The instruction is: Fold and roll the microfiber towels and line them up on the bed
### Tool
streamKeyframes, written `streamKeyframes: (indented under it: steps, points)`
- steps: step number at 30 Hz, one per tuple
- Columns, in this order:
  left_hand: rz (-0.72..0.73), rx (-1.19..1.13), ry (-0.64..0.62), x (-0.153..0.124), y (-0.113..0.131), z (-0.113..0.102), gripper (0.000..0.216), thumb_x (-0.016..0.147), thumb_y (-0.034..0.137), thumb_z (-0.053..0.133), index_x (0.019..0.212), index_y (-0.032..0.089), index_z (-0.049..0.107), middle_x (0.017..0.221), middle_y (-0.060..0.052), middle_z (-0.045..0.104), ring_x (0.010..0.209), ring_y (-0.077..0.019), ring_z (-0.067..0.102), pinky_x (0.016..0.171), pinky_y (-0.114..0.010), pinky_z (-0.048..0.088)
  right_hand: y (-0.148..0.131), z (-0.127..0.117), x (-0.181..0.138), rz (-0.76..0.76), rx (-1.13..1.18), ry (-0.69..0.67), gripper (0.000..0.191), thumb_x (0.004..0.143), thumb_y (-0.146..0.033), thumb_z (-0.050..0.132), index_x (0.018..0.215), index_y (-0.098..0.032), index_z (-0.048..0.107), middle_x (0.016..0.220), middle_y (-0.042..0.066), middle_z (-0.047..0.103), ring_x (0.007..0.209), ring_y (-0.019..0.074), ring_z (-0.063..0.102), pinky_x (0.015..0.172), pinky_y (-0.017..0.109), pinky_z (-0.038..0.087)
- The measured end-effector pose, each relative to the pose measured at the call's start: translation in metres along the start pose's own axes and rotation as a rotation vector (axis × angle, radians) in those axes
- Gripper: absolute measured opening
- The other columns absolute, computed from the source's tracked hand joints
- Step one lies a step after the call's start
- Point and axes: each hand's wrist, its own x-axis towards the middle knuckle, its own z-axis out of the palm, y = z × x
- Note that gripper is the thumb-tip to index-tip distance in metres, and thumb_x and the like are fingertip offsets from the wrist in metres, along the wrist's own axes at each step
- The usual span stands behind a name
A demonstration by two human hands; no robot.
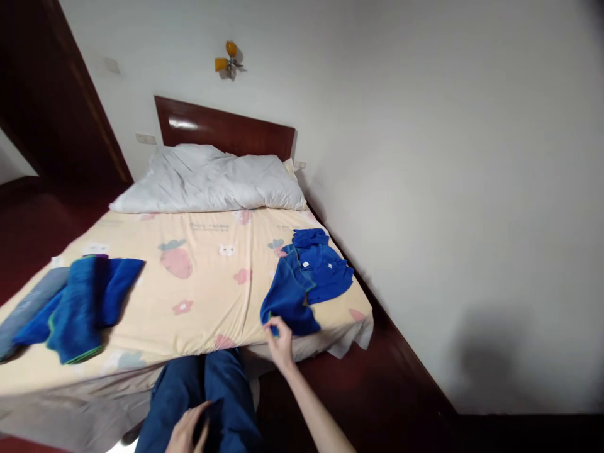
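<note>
cloth [285,286] touching rumpled blue pile [330,270]

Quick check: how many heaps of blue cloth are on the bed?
2: the left heap and the right heap, on opposite sides of the bed; the right hand pinches the right heap's near edge. Overlap may hide some cloths.

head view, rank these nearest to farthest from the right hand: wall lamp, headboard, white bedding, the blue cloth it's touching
From the right hand:
1. Blue cloth: in contact, near the right side of the bed.
2. White bedding: across the bed's far end.
3. Headboard: just behind the bedding.
4. Wall lamp: high above the headboard.
</note>
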Motion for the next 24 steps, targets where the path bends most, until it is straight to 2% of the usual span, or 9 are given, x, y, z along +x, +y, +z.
streamKeyframes:
  steps: [3,5,9,13,15,17,20,22,24]
  points:
    - [-0.155,-0.258,0.096,-0.008,0.026,-0.005,0.049,0.081,0.049,0.062,0.124,0.026,0.068,0.125,-0.007,0.073,0.113,-0.03,0.071,0.095,-0.043,0.061,-0.028,0.058,-0.075,0.041,0.067,-0.139,0.016,0.09,-0.035,0.058,0.081,-0.025,0.066,0.083,0.003,0.067,0.083,0.0229,0.065,0.084,0.036,0.053]
    - [-0.227,-0.404,0.132,-0.012,0.044,-0.015,0.058,0.077,0.049,0.067,0.13,0.024,0.062,0.131,-0.009,0.07,0.117,-0.0306,0.069,0.098,-0.043,0.059,-0.042,0.086,-0.119,0.09,0.112,-0.196,0.015,0.09,-0.034,0.059,0.082,-0.026,0.068,0.085,0.004,0.069,0.085,0.0238,0.067,0.084,0.037,0.054]
    - [-0.385,-0.476,0.151,-0.015,0.059,-0.04,0.062,0.07,0.046,0.069,0.127,0.023,0.06,0.115,-0.009,0.076,0.101,-0.0325,0.074,0.09,-0.044,0.061,-0.062,0.114,-0.175,0.139,0.14,-0.27,0.013,0.087,-0.034,0.064,0.082,-0.028,0.073,0.085,0.004,0.071,0.084,0.0253,0.069,0.082,0.038,0.057]
    - [-0.414,-0.527,0.198,-0.024,0.046,-0.053,0.054,0.067,0.045,0.067,0.115,0.02,0.065,0.108,-0.011,0.076,0.1,-0.0328,0.074,0.091,-0.044,0.059,-0.077,0.108,-0.184,0.147,0.13,-0.441,0.019,0.09,-0.034,0.063,0.1,-0.028,0.077,0.098,0.005,0.076,0.094,0.0265,0.073,0.091,0.041,0.057]
    - [-0.461,-0.654,0.234,-0.03,0.037,-0.055,0.051,0.066,0.052,0.071,0.105,0.019,0.067,0.102,-0.012,0.076,0.1,-0.0334,0.073,0.09,-0.043,0.059,-0.081,0.097,-0.178,0.154,0.146,-0.55,0.026,0.091,-0.036,0.063,0.114,-0.029,0.075,0.11,0.006,0.077,0.103,0.0268,0.073,0.097,0.042,0.056]
    - [-0.539,-0.82,0.278,-0.034,0.031,-0.057,0.051,0.066,0.059,0.074,0.096,0.019,0.066,0.089,-0.009,0.074,0.097,-0.0325,0.074,0.088,-0.042,0.06,-0.077,0.086,-0.173,0.19,0.177,-0.597,0.03,0.093,-0.041,0.062,0.118,-0.028,0.074,0.111,0.006,0.078,0.105,0.0266,0.074,0.098,0.043,0.056]
    - [-0.568,-0.984,0.287,-0.033,0.027,-0.066,0.049,0.069,0.062,0.075,0.089,0.019,0.066,0.081,-0.004,0.07,0.098,-0.0298,0.073,0.093,-0.04,0.058,-0.052,0.082,-0.175,0.271,0.184,-0.609,0.035,0.096,-0.048,0.059,0.115,-0.024,0.075,0.107,0.009,0.079,0.106,0.0273,0.074,0.1,0.045,0.055]
    - [-0.522,-0.897,0.222,-0.028,0.027,-0.074,0.048,0.071,0.062,0.074,0.087,0.017,0.068,0.085,-0.006,0.072,0.099,-0.0295,0.072,0.095,-0.041,0.057,-0.028,0.091,-0.185,0.331,0.174,-0.641,0.042,0.092,-0.054,0.063,0.112,-0.02,0.075,0.104,0.012,0.079,0.105,0.0297,0.074,0.099,0.048,0.054]
    - [-0.451,-0.685,0.151,-0.022,0.027,-0.079,0.045,0.076,0.059,0.069,0.09,0.016,0.071,0.093,-0.01,0.074,0.099,-0.0296,0.072,0.095,-0.043,0.056,-0.006,0.104,-0.198,0.407,0.177,-0.643,0.049,0.082,-0.061,0.07,0.102,-0.017,0.076,0.093,0.013,0.079,0.093,0.032,0.076,0.09,0.049,0.058]
